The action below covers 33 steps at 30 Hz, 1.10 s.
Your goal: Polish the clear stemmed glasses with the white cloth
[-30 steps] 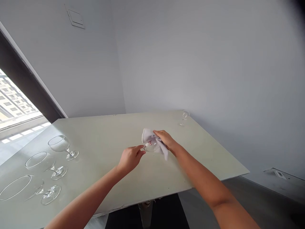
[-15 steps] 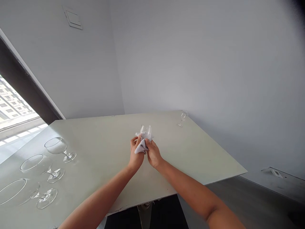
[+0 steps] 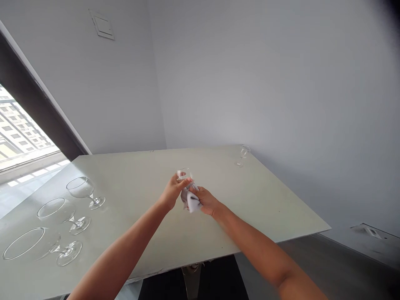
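My left hand (image 3: pixel 172 189) is closed around the bowl of a clear wine glass (image 3: pixel 186 173), which I hold above the middle of the table. Just below it, my right hand (image 3: pixel 206 200) grips a white cloth (image 3: pixel 192 201) wrapped about the lower part of the glass. The cloth and fingers hide most of the stem and foot. To the left stand three larger stemmed glasses in a slanting row: a near one (image 3: pixel 26 246), a middle one (image 3: pixel 58 210) and a far one (image 3: pixel 80 187). A smaller stemmed glass (image 3: pixel 243 153) stands at the far right corner.
The pale glossy table (image 3: pixel 250 212) meets the grey wall (image 3: pixel 250 75) at the back. On the left is a window with a dark frame (image 3: pixel 37 91). A wall switch (image 3: pixel 103 26) sits high up. Below the table's front edge is a dark chair-like shape (image 3: pixel 218 279).
My left hand has shifted up onto the glass bowl, and my right hand has brought the cloth down from the bowl toward the stem. The whole view has swung slightly left.
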Each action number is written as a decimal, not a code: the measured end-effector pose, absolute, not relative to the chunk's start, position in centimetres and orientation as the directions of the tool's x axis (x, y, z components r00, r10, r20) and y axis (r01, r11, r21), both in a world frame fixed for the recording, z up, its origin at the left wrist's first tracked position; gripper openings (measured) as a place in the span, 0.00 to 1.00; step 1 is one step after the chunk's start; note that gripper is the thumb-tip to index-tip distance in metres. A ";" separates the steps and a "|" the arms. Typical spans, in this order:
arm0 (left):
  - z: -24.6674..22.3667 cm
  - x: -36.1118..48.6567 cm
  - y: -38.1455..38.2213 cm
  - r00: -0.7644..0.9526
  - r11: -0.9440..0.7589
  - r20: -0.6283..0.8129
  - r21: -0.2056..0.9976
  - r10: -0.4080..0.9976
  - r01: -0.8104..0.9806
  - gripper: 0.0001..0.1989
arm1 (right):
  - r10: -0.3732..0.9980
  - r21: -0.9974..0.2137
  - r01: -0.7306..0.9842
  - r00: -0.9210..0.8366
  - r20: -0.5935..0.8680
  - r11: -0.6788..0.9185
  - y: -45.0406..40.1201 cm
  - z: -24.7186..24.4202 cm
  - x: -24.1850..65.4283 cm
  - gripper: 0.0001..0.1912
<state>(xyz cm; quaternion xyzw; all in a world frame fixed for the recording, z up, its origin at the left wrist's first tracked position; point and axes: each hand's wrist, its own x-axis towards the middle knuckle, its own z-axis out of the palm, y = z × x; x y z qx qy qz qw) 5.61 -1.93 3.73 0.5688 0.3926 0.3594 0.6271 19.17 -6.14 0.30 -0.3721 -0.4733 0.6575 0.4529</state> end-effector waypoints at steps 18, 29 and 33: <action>4.1 5.7 -1.3 0.405 0.464 -0.295 0.777 0.865 -0.426 0.12 | 0.594 -0.043 0.680 -0.606 0.530 0.732 -7.2 0.7 21.5 0.12; 4.3 7.2 -2.7 0.264 0.158 0.050 0.687 0.963 -0.710 0.13 | 0.986 -0.907 -0.401 0.145 0.077 0.130 -6.4 1.5 19.3 0.22; 3.5 7.8 -3.5 0.171 -0.131 0.281 0.798 0.944 -0.589 0.23 | 0.959 -0.637 -0.746 -0.010 -0.284 -0.197 -5.5 1.1 18.4 0.25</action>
